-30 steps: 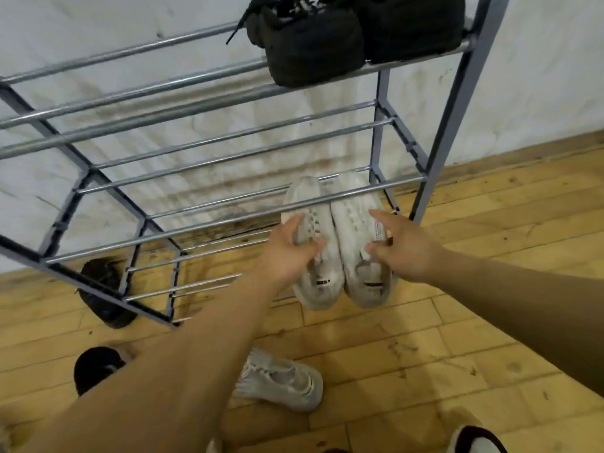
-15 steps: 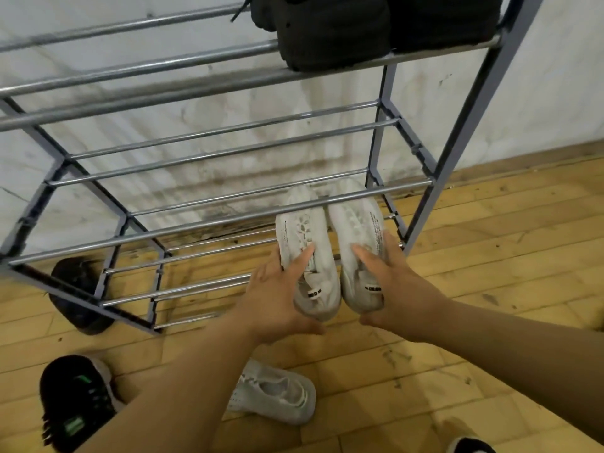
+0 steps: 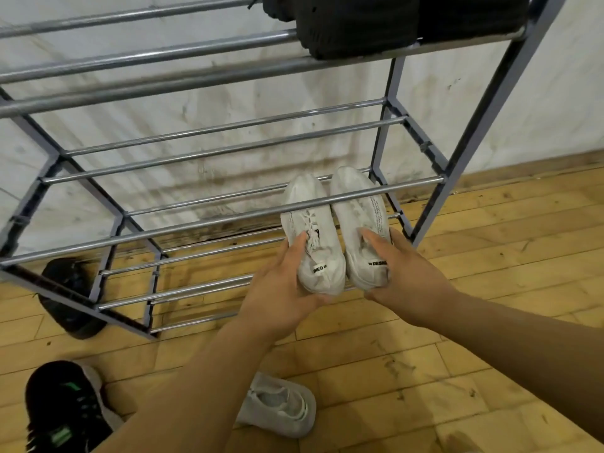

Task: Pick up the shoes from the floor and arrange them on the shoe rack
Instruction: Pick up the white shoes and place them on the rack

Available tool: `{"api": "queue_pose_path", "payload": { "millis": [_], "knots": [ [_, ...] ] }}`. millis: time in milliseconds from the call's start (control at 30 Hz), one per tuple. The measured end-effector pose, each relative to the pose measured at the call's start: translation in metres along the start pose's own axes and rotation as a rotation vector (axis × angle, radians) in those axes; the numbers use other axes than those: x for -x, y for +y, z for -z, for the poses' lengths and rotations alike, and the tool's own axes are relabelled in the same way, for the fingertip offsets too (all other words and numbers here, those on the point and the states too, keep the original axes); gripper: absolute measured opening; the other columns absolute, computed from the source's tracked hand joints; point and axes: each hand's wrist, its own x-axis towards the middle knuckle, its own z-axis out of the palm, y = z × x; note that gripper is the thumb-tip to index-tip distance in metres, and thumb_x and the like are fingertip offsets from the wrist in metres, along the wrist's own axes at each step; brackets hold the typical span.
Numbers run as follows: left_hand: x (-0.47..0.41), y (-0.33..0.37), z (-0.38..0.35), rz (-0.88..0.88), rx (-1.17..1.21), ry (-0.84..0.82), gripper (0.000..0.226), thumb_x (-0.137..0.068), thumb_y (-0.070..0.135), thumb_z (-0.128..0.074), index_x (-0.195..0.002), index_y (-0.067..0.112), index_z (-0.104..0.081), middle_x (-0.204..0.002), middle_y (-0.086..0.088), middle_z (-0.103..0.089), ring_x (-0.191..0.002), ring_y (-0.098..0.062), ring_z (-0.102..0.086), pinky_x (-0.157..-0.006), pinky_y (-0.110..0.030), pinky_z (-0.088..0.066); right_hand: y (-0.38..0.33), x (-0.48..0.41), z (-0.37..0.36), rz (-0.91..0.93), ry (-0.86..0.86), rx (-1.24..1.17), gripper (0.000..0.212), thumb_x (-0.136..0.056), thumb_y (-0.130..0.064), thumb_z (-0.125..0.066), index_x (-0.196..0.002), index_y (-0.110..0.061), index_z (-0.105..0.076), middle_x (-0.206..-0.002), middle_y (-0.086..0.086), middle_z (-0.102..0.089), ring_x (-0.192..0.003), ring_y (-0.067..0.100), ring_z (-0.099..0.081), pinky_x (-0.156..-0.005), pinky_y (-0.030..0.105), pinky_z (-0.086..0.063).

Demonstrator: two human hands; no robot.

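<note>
A pair of white sneakers lies side by side on the lowest tier of the metal shoe rack (image 3: 228, 220), toes toward the wall. My left hand (image 3: 281, 289) grips the heel of the left white sneaker (image 3: 310, 230). My right hand (image 3: 402, 279) grips the heel of the right white sneaker (image 3: 359, 217). A grey sneaker (image 3: 277, 403) lies on the wooden floor below my left forearm. A black sneaker with green marks (image 3: 65, 410) sits at the bottom left. Another black shoe (image 3: 68, 295) lies under the rack's left end.
Black shoes (image 3: 376, 21) rest on the top tier at the right. The middle tier holds nothing. A white stained wall stands behind the rack. Wooden floor extends to the right of the rack.
Both hands have slid from the sneakers' sides down to their heels, cupping them. The view has shifted closer and lower, so the rack looks larger.
</note>
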Motion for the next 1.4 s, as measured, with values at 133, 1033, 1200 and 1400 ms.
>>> {"api": "queue_pose_path", "payload": {
  "millis": [133, 1033, 1200, 1400],
  "knots": [
    [-0.012, 0.003, 0.005, 0.022, -0.087, 0.005, 0.116, -0.074, 0.067, -0.077, -0.156, 0.055, 0.004, -0.172, 0.011, -0.006, -0.156, -0.017, -0.022, -0.121, -0.048, -0.031, 0.002, -0.010, 0.000, -0.001, 0.022, -0.005, 0.113, -0.077, -0.036, -0.086, -0.154, -0.055, -0.006, -0.162, -0.015, -0.014, -0.140, 0.019, -0.042, -0.097, 0.043, -0.055],
    [-0.029, 0.003, -0.012, 0.093, -0.016, 0.106, 0.110, -0.076, 0.071, -0.072, -0.154, 0.057, 0.003, -0.168, 0.014, -0.025, -0.150, -0.016, -0.034, -0.118, -0.050, -0.034, 0.014, -0.019, 0.015, -0.082, 0.005, 0.192, 0.102, -0.084, -0.072, -0.059, -0.156, -0.047, 0.008, -0.107, -0.008, -0.063, -0.076, 0.010, -0.058, -0.059, 0.028, -0.044],
    [-0.036, 0.005, -0.016, 0.076, 0.065, 0.082, 0.108, -0.079, 0.063, -0.076, -0.153, 0.058, 0.002, -0.166, 0.017, -0.028, -0.146, -0.013, -0.041, -0.116, -0.051, -0.038, 0.018, -0.014, 0.013, -0.037, 0.013, 0.098, 0.094, -0.094, -0.055, -0.061, -0.158, -0.043, 0.007, -0.125, -0.004, -0.059, -0.082, 0.008, -0.054, -0.071, 0.030, -0.046],
    [-0.037, 0.011, -0.021, 0.075, 0.074, 0.100, 0.106, -0.084, 0.056, -0.075, -0.157, 0.051, 0.002, -0.166, 0.014, -0.032, -0.145, -0.016, -0.044, -0.116, -0.051, -0.038, 0.015, 0.002, 0.006, -0.087, 0.139, 0.035, 0.086, -0.098, -0.042, -0.060, -0.158, -0.040, 0.001, -0.153, 0.005, -0.041, -0.111, 0.027, -0.063, -0.076, 0.041, -0.055]
  ]
}}
